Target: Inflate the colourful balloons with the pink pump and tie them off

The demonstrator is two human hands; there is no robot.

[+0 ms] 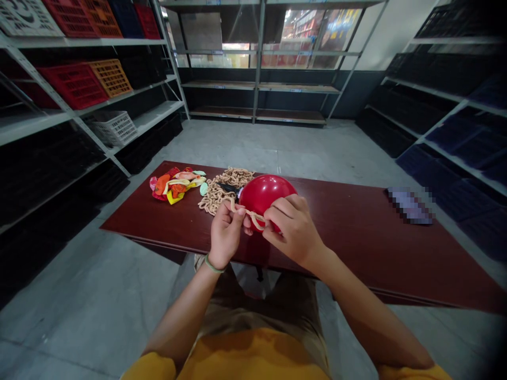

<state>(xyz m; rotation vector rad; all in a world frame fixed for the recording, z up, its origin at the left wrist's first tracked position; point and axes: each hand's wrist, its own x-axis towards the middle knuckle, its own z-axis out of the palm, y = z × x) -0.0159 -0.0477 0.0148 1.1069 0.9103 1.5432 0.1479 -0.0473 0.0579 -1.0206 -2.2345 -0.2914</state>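
My left hand (226, 231) pinches one part of a beige rope (256, 217) above the near side of the table. The fingers of my right hand (293, 228) are closed on the same rope, which forms a small loop between the two hands. Just behind them is an inflated red balloon (269, 192), partly covered by my right hand. Whether the rope is tied to the balloon I cannot tell. A heap of beige rope (216, 196) lies beyond my left hand, with a dark object (228, 188) on it, its kind unclear.
Several deflated balloons (176, 184) in mixed colours lie at the left of the dark red table (348, 227). A blurred flat item (410, 206) rests at the right. Shelves with crates (75, 84) stand left, more shelving (222, 84) at the back and right.
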